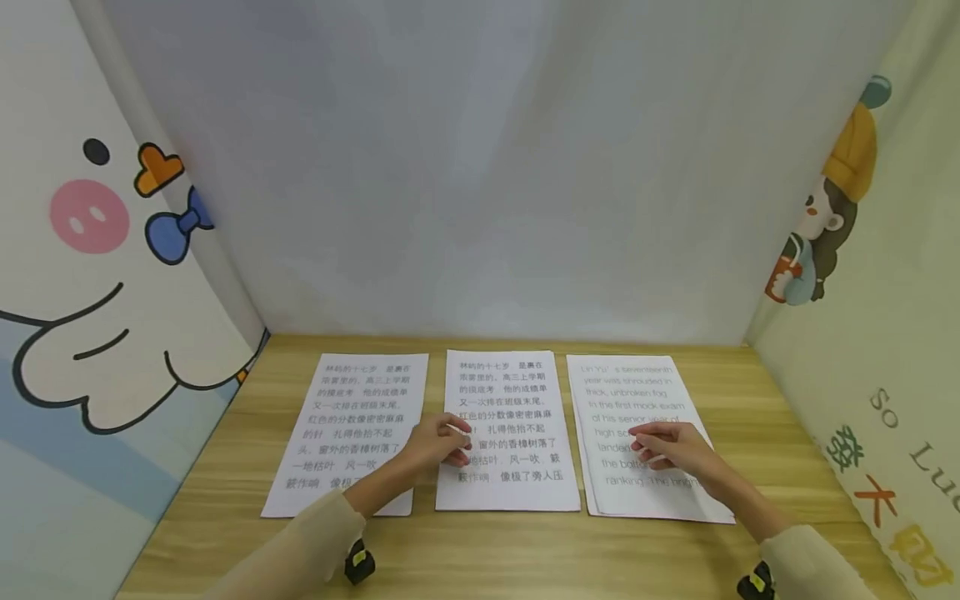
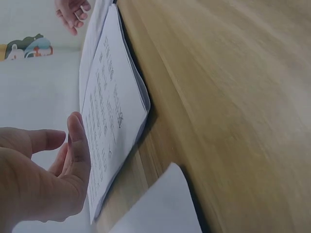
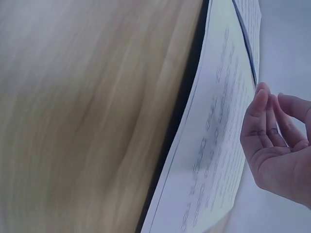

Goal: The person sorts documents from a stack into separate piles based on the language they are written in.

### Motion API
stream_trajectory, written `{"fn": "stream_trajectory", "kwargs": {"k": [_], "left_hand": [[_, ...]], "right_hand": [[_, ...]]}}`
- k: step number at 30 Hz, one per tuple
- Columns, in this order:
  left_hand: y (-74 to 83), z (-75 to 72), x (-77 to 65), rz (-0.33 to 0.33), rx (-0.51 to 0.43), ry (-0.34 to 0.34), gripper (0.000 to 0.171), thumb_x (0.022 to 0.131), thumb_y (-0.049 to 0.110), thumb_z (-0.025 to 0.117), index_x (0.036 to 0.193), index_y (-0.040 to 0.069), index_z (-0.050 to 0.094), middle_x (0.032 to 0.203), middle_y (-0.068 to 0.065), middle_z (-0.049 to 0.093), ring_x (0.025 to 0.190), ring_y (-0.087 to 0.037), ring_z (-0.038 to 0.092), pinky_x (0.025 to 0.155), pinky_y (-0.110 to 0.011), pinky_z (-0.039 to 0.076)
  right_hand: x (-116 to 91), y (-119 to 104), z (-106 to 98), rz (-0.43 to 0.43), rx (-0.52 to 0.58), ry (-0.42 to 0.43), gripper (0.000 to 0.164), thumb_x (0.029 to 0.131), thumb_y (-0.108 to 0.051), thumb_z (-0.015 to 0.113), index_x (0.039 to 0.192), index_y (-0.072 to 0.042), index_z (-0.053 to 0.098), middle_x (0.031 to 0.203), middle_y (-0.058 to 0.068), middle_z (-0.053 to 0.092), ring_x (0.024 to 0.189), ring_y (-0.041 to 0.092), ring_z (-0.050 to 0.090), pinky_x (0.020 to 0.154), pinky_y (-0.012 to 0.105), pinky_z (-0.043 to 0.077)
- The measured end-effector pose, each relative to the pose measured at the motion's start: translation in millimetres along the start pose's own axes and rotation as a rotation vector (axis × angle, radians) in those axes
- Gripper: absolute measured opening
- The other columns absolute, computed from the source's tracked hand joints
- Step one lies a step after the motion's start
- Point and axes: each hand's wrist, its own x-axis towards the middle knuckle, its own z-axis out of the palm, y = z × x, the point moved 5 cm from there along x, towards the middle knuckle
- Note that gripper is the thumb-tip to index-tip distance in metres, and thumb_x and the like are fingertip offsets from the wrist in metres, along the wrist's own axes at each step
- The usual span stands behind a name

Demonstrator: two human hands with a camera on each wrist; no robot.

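Observation:
Three stacks of printed paper lie side by side on the wooden table. The left stack (image 1: 360, 417) and the middle stack (image 1: 517, 454) bear Chinese text; the right stack (image 1: 622, 400) bears English text, its sheets slightly fanned at the left edge. My left hand (image 1: 438, 440) hovers at the left edge of the middle stack, fingers loosely bent, holding nothing. Over the right stack hangs my right hand (image 1: 671, 446), its thumb and fingertips close together with no paper between them. In the right wrist view, that hand (image 3: 277, 138) appears raised above the sheets.
A pale curtain (image 1: 480, 167) stands behind the wooden table (image 1: 510, 554). Side panels carry a cartoon bird (image 1: 90, 333) at left and a cartoon girl (image 1: 817, 217) at right. Each wrist wears a small black camera (image 1: 360, 562) below the sleeve.

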Motion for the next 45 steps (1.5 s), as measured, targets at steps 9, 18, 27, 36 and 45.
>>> {"fn": "stream_trajectory", "kwargs": {"k": [9,18,27,36,45], "left_hand": [[-24.0,-20.2,-18.2,-0.026,-0.001,0.067,0.023,0.097,0.004,0.057,0.118,-0.004,0.064,0.096,-0.015,0.072,0.074,-0.015,0.07,0.074,-0.031,0.064],[-37.8,-25.6,-17.5,0.039,0.111,0.146,0.029,0.093,0.004,0.061,0.121,-0.001,0.065,0.096,-0.011,0.069,0.076,-0.014,0.067,0.069,-0.027,0.062],[-32.9,-33.3,-11.0,0.107,0.177,0.203,0.031,0.091,0.001,0.061,0.121,-0.006,0.067,0.097,-0.013,0.07,0.073,-0.012,0.067,0.063,-0.024,0.061],[-28.6,-28.5,-10.6,0.151,0.254,0.188,0.033,0.094,0.002,0.064,0.125,-0.007,0.065,0.106,-0.016,0.072,0.079,-0.013,0.069,0.064,-0.021,0.06],[-28.2,-29.1,-6.9,0.114,0.249,0.173,0.035,0.095,0.005,0.062,0.128,-0.006,0.064,0.105,-0.014,0.07,0.077,-0.012,0.068,0.065,-0.022,0.06]], "right_hand": [[15,-10,32,-0.025,0.047,-0.048,0.045,0.104,-0.024,0.06,0.135,0.009,0.059,0.111,0.012,0.074,0.09,0.012,0.071,0.078,0.025,0.062],[21,-18,50,-0.015,0.057,-0.123,0.046,0.104,-0.02,0.058,0.138,0.012,0.054,0.121,0.023,0.071,0.099,0.022,0.074,0.085,0.032,0.064],[28,-26,61,0.001,0.037,-0.149,0.049,0.105,-0.022,0.056,0.141,0.012,0.051,0.133,0.026,0.065,0.113,0.03,0.072,0.094,0.036,0.062],[33,-33,67,-0.026,0.065,-0.191,0.05,0.105,-0.019,0.056,0.14,0.016,0.049,0.135,0.029,0.063,0.117,0.031,0.07,0.095,0.032,0.061],[32,-40,72,-0.03,0.05,-0.201,0.052,0.105,-0.021,0.057,0.14,0.017,0.049,0.137,0.031,0.06,0.125,0.038,0.065,0.103,0.039,0.058]]}}
